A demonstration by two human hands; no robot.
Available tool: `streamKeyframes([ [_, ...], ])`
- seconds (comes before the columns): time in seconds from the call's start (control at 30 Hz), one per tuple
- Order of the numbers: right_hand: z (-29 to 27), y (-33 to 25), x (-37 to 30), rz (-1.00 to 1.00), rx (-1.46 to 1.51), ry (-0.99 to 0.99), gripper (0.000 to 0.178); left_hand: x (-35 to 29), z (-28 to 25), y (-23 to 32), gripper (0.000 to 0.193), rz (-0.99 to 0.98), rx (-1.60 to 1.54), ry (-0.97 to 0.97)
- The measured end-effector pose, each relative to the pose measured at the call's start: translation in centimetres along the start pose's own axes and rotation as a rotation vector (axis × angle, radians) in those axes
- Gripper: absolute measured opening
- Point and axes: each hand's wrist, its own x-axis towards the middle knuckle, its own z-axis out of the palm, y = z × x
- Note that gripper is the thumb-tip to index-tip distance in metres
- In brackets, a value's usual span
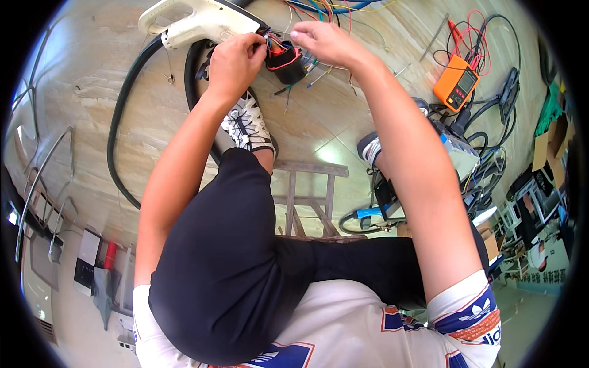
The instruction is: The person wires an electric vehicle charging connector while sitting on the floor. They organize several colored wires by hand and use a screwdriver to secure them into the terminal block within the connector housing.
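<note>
A white EV charging gun with a thick black cable lies at the top of the view. Beside its open end sits a black round connector part with a red rim, thin coloured wires coming out of it. My left hand is closed in a pinch at these wires, right by the gun's end. Just right of the connector part, my right hand is raised with its fingertips pinched together. What either pinch holds is too small to make out.
An orange multimeter with red and black leads lies at right on the tiled floor. Loose coloured wires spread along the top. A wooden stool stands below, tangled black cables at right. The black cable loops at left.
</note>
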Motion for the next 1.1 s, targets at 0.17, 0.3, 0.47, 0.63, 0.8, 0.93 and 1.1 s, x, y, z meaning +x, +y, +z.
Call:
streamKeyframes([
  [0.17, -1.5, 0.4, 3.0, -0.188, -0.256, -0.076, 0.043, -0.3, 0.0, 0.7, 0.014, -0.105, -0.050, -0.004],
  [0.3, -2.0, -0.9, 3.7, -0.135, -0.320, -0.193, 0.042, -0.6, 0.0, -0.1, 0.014, -0.091, -0.101, 0.030],
  [0.47, -2.7, 0.4, 4.8, -0.220, -0.369, -0.232, 0.044, -0.3, -0.2, -0.2, 0.014, -0.066, -0.120, 0.018],
  [0.63, -3.5, -1.4, 5.3, -0.249, -0.367, -0.270, 0.050, -0.3, -0.5, -0.2, 0.013, -0.063, -0.108, -0.013],
  [0.8, -4.2, -2.6, 6.1, -0.184, -0.445, -0.361, 0.044, -0.2, -0.7, -0.3, 0.014, -0.082, -0.143, -0.038],
  [0.93, -3.8, -0.7, 6.6, -0.265, -0.435, -0.349, 0.050, 0.0, -0.9, 0.0, 0.014, -0.072, -0.146, -0.041],
  [1.1, -3.4, -1.1, 6.7, -0.265, -0.451, -0.364, 0.052, 0.0, -1.1, -0.2, 0.014, -0.076, -0.126, -0.064],
])
